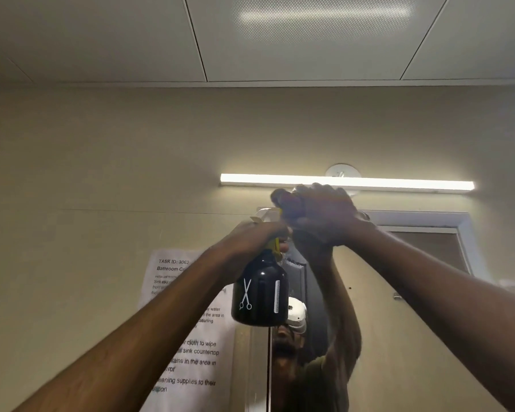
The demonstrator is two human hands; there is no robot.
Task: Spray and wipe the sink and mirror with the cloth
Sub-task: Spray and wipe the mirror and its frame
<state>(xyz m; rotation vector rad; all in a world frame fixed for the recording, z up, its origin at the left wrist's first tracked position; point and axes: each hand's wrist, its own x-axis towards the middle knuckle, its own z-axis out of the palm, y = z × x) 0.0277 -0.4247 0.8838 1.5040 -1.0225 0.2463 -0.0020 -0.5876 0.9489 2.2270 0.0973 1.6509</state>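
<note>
The left hand point(256, 236) grips the yellow trigger head of a black spray bottle point(260, 295), held upright before the mirror's left edge. The right hand point(324, 215), blurred, is raised against the top of the mirror point(399, 322); whether it grips a cloth cannot be told. Both arms cross the view and hide much of the glass. A lit strip light point(347, 182) runs just above the hands. A printed paper notice point(188, 337) hangs on the wall left of the mirror, partly behind the bottle and left arm.
</note>
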